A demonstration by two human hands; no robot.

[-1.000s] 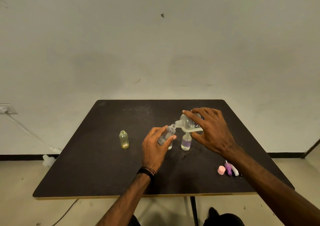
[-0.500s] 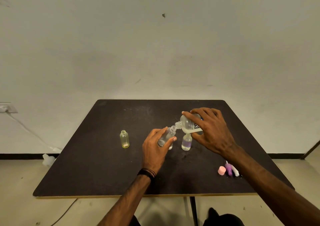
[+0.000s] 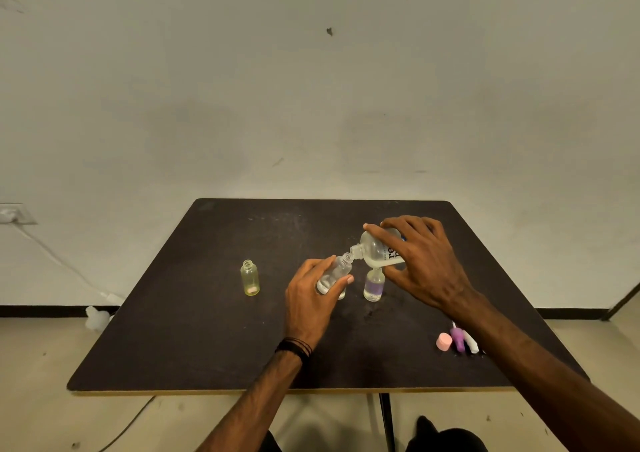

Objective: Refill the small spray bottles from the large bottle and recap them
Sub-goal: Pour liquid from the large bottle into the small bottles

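Left hand (image 3: 313, 299): grips a tilted small clear bottle (image 3: 334, 273), base hidden by fingers.
Right hand (image 3: 420, 261): clasps the large bottle (image 3: 375, 249), neck at the small mouth (label half covered).
Table (image 3: 207, 330): near-left bare; caps (image 3: 457, 340) by right edge.

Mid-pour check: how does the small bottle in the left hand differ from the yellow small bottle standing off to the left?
The clear small bottle is gripped in the left hand and tilted; the yellow small bottle stands upright on the table, untouched. The clear one's mouth meets the large bottle, tipped by the right hand; the yellow one stands apart. The yellow one is tinted. Both are uncapped.
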